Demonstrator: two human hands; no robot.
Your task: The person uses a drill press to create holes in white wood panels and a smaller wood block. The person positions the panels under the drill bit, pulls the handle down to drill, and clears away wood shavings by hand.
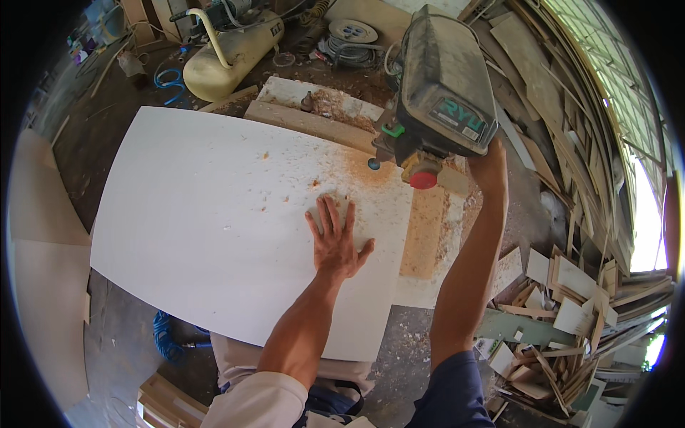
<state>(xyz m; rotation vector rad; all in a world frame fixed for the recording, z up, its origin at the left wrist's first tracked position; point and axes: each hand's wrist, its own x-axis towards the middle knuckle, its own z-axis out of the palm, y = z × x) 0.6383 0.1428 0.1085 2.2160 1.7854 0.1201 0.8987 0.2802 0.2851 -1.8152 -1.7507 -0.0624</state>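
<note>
A large white board (214, 192) lies beneath the head of a drill press (446, 78). Spread fingers and a flat palm mark my left hand (334, 239), which rests on the board with nothing in its grasp. Up at the right side of the drill press is my right hand (489, 160); the machine's housing hides its fingers, so I cannot tell what they hold. A red round button (423, 180) sits on the front of the machine. Brown wood dust (357, 167) and small chips are scattered over the board around the drilling spot.
Along the board's far edge runs a wooden strip (307, 128). Behind it stand a cream air compressor (235, 57) and a cable reel (352, 32). Scrap wood (556, 321) is heaped at the right, below leaning planks (549, 93). A blue coiled hose (164, 339) hangs at the near left.
</note>
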